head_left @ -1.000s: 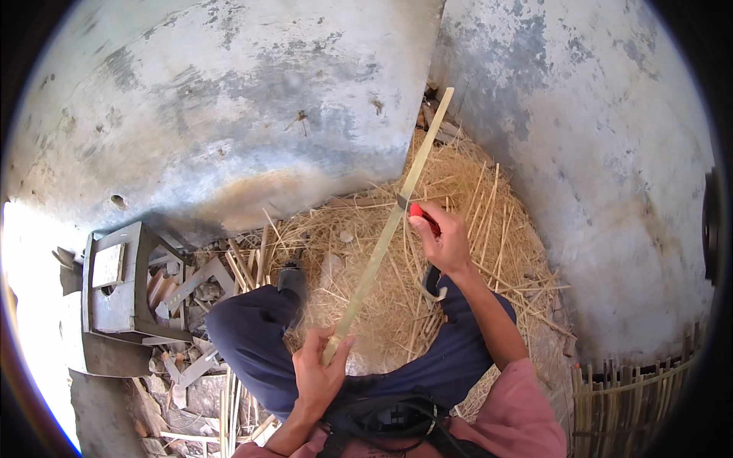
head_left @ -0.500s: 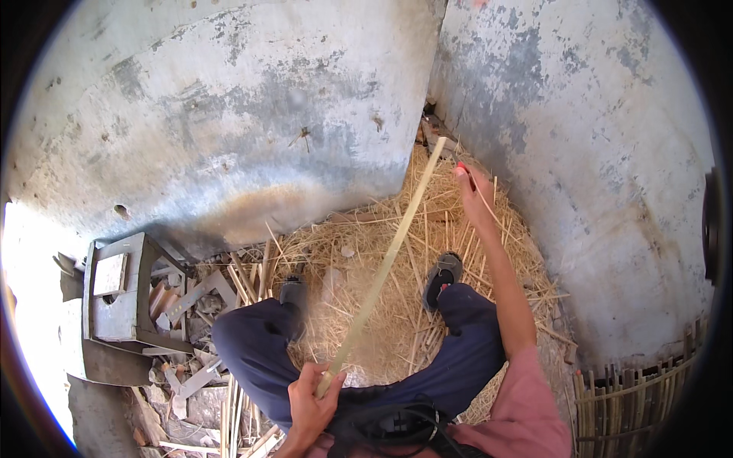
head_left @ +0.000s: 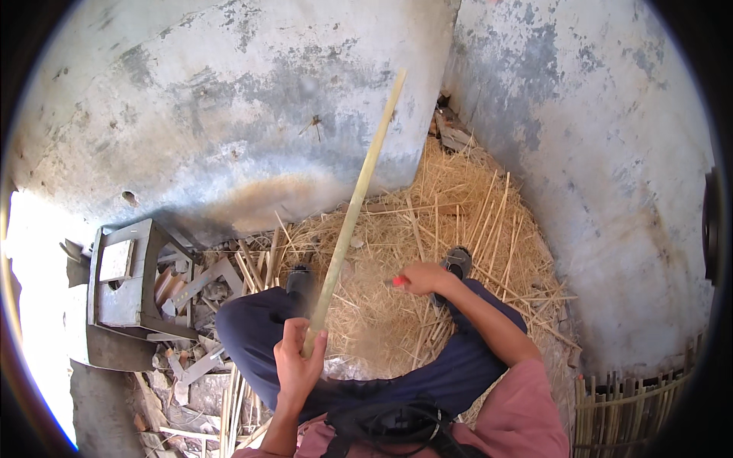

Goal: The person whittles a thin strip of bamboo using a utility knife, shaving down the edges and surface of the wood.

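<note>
My left hand [head_left: 298, 357] is closed round the lower end of a long, pale green bamboo strip [head_left: 350, 221]. The strip rises at a slant, its far end standing out in front of the wall. To the right, above the shavings and in front of my right shoe, my right hand [head_left: 424, 278] is closed on a red-handled knife [head_left: 398, 281]. Only a bit of red and a short dark part of the knife show; the fingers hide the rest. A gap separates the knife from the bamboo strip.
Thin shavings [head_left: 382, 313] and loose strips [head_left: 489, 221] cover the floor between my legs. At left a worn wooden stool [head_left: 122, 305] lies among broken wood. Two peeling walls [head_left: 229, 114] meet ahead. A slatted bamboo basket [head_left: 630, 408] stands at lower right.
My right hand has come back from the strip's far end, leftward and nearer to me. The bamboo strip has swung left and lifted, with my left hand slightly higher.
</note>
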The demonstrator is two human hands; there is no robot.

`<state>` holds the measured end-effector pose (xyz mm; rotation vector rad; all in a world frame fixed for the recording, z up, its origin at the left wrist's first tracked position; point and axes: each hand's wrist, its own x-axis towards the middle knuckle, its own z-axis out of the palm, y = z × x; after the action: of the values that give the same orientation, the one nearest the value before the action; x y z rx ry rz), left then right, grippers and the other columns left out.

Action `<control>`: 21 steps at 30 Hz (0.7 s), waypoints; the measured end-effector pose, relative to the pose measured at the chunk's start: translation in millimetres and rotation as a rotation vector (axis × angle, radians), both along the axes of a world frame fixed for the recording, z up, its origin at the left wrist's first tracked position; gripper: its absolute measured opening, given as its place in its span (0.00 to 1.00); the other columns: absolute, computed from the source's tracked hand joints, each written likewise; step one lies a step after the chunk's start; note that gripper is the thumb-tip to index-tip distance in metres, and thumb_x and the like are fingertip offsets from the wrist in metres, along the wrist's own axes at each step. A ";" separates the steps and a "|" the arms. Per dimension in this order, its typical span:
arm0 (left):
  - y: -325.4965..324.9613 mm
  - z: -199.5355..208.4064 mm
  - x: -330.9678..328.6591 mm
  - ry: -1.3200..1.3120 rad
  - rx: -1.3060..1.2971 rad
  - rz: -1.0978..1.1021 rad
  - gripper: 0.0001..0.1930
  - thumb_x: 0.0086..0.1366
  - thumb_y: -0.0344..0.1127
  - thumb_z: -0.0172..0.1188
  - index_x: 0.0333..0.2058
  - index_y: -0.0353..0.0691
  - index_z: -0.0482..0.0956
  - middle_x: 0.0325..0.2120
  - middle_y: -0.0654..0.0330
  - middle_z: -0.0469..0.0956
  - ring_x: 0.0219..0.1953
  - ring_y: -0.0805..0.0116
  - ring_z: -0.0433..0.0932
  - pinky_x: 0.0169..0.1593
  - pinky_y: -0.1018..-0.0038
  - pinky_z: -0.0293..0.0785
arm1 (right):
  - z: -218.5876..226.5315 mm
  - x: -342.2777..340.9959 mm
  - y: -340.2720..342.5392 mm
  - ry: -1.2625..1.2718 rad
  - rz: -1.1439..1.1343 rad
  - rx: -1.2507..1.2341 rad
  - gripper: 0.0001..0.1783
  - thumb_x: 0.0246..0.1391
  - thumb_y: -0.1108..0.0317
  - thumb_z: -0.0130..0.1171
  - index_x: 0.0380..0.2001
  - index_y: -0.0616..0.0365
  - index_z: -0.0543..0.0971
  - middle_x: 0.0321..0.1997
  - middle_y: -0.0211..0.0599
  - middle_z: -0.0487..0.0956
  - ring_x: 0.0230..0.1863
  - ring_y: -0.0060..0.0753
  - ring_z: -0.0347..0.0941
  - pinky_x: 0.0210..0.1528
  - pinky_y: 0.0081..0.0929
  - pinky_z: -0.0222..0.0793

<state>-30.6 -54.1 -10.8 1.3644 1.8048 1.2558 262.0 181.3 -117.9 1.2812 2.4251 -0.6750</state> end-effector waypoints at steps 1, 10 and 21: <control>1.7 0.6 1.8 -0.011 0.011 0.002 0.13 0.67 0.28 0.70 0.43 0.34 0.72 0.22 0.57 0.80 0.22 0.75 0.77 0.27 0.76 0.68 | 14.7 -3.2 1.8 0.065 -0.087 0.062 0.23 0.65 0.45 0.60 0.51 0.51 0.83 0.40 0.48 0.86 0.46 0.55 0.84 0.46 0.51 0.77; 6.4 6.5 13.1 -0.005 -0.015 -0.073 0.11 0.69 0.28 0.67 0.42 0.34 0.73 0.22 0.62 0.80 0.21 0.83 0.72 0.26 0.78 0.66 | 124.4 23.9 19.5 1.187 -0.564 -0.078 0.19 0.72 0.51 0.60 0.45 0.59 0.77 0.29 0.25 0.72 0.30 0.17 0.65 0.34 0.21 0.63; 40.2 29.5 30.8 -0.121 -0.083 -0.213 0.23 0.65 0.28 0.74 0.55 0.33 0.73 0.35 0.60 0.87 0.34 0.85 0.78 0.37 0.83 0.74 | 136.2 -34.0 -59.8 1.073 -0.043 0.021 0.13 0.69 0.59 0.61 0.45 0.58 0.76 0.31 0.36 0.77 0.30 0.33 0.74 0.35 0.31 0.67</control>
<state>0.2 -13.9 18.7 1.3642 1.5667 1.1140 228.0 121.5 18.3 1.1200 3.1748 -1.6873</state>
